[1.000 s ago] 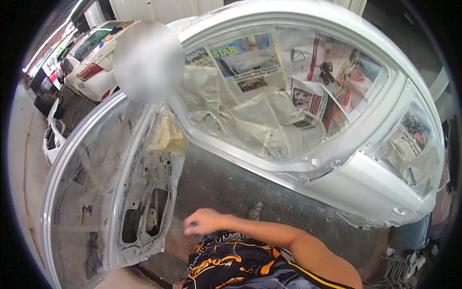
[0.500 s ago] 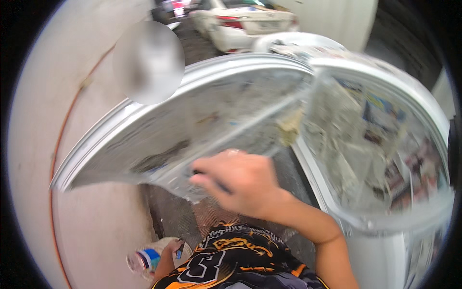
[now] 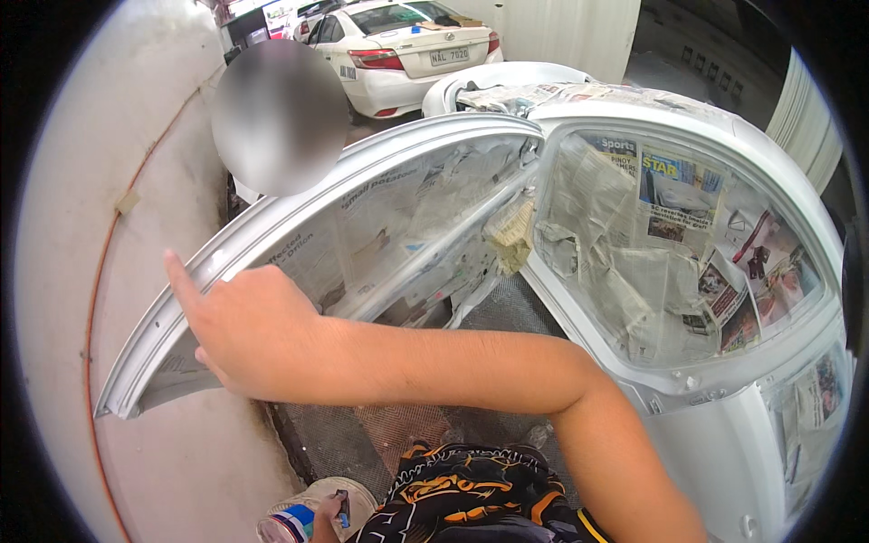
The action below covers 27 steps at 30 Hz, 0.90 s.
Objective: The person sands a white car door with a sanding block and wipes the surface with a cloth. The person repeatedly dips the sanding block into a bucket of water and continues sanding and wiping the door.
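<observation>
A white car door (image 3: 195, 271) stands swung open on the left, its window backed with newspaper (image 3: 362, 213). My right hand (image 3: 244, 330) reaches across to the door's outer frame. Its index finger is stretched along the frame and the other fingers are curled; what they hold is hidden behind the hand. Low on the left, my left hand (image 3: 326, 523) is closed on a small dark-and-blue thing (image 3: 343, 509). It is over a pale pail (image 3: 358, 496) with a blue and white label. Crumpled yellowish paper (image 3: 514, 237) hangs at the door's hinge side.
The white car body (image 3: 715, 434) fills the right, newspaper covering its window opening (image 3: 670, 281). A pale wall (image 3: 54, 271) with an orange hose (image 3: 101, 290) runs along the left. Another white car (image 3: 407, 68) is parked behind. Dark flooring (image 3: 317, 439) lies between.
My right hand has moved left and up, from the door's inner middle to its outer frame. A dark thing seen in its fingers before is now hidden. The view has shifted.
</observation>
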### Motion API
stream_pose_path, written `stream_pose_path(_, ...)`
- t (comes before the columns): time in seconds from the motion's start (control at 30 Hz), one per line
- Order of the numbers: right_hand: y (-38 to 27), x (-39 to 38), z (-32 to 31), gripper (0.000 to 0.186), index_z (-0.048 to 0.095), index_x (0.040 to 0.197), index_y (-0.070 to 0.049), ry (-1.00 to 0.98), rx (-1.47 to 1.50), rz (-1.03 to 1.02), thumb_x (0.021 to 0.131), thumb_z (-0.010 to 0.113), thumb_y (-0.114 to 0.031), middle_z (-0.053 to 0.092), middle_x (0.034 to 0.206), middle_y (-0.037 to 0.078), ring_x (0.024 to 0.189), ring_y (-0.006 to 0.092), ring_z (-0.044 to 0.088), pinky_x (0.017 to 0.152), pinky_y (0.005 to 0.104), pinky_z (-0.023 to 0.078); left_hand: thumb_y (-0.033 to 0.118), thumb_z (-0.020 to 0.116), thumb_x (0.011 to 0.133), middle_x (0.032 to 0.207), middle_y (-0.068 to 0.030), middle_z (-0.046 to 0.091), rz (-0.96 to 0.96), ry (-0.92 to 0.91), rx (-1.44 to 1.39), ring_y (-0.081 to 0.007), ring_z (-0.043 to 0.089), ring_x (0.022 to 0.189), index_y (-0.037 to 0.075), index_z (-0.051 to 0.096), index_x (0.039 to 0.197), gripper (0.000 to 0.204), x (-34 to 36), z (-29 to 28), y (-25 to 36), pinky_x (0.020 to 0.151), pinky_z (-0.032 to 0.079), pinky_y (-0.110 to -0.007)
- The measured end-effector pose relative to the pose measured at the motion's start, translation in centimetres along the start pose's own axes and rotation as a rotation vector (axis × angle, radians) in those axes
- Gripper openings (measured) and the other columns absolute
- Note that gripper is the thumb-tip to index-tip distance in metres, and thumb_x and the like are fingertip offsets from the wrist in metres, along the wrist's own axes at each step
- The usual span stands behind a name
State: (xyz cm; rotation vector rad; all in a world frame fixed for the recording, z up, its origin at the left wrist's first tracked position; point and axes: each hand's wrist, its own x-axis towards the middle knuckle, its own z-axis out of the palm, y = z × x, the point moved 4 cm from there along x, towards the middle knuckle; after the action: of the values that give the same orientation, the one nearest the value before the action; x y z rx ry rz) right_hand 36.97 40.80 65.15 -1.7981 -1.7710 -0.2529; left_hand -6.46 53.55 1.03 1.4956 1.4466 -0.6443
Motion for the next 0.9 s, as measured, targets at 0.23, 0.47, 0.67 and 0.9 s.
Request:
stream_pose_path(0.23, -2.3, -0.6, 1.2, 0.089, 0.029, 0.157, 0.012, -0.032, 0.009, 0.018, 0.091, 0.072, -0.03, 0.072, 0.074, 0.014, 0.069, 0.033, 0.073, 0.064, 0.0436, 0.057, 0.034, 0.064, 0.1, 0.096, -0.0109, 0.075, 0.024, 0.036, -0.162, -0.0215, 0.07, 0.077, -0.001, 0.071, 0.122, 0.042, -2.6, 5.0, -4.4, 0.064, 0.055, -0.041)
stream_pose_path(0.47, -2.9, 0.3, 1.3, 0.087, 0.032, 0.158, 0.006, -0.046, -0.002, 0.041, 0.092, 0.073, -0.033, 0.073, 0.083, 0.019, 0.077, 0.036, 0.074, 0.072, 0.0476, 0.059, 0.043, 0.061, 0.098, 0.096, -0.0107, 0.07, -0.005, 0.023, -0.049, -0.0255, 0.068, 0.077, 0.001, 0.072, 0.117, 0.047, -7.9, 11.7, -6.1, 0.063, 0.055, -0.043)
stream_pose_path(0.67, -2.6, -0.9, 0.6, 0.078, 0.039, 0.157, -0.009, -0.014, -0.007, 0.122, 0.091, 0.073, -0.033, 0.073, 0.084, 0.024, 0.082, 0.0429, 0.074, 0.078, 0.052, 0.059, 0.039, 0.06, 0.095, 0.126, -0.0315, 0.069, 0.178, 0.125, 0.15, -0.0469, 0.065, 0.12, -0.002, 0.065, 0.133, 0.056, -11.9, 12.3, -6.4, 0.105, 0.047, -0.05)
stream_pose_path(0.9, -3.0, -1.6, 0.2, 0.078, 0.04, 0.156, -0.018, 0.075, 0.038, 0.097, 0.088, 0.074, -0.032, 0.074, 0.09, 0.024, 0.088, 0.0459, 0.074, 0.082, 0.0527, 0.059, 0.038, 0.059, 0.098, 0.121, -0.0284, 0.071, 0.205, 0.474, -0.109, -0.0446, 0.067, 0.116, 0.003, 0.067, 0.13, 0.048, -23.5, 11.6, -5.8, 0.1, 0.05, -0.048)
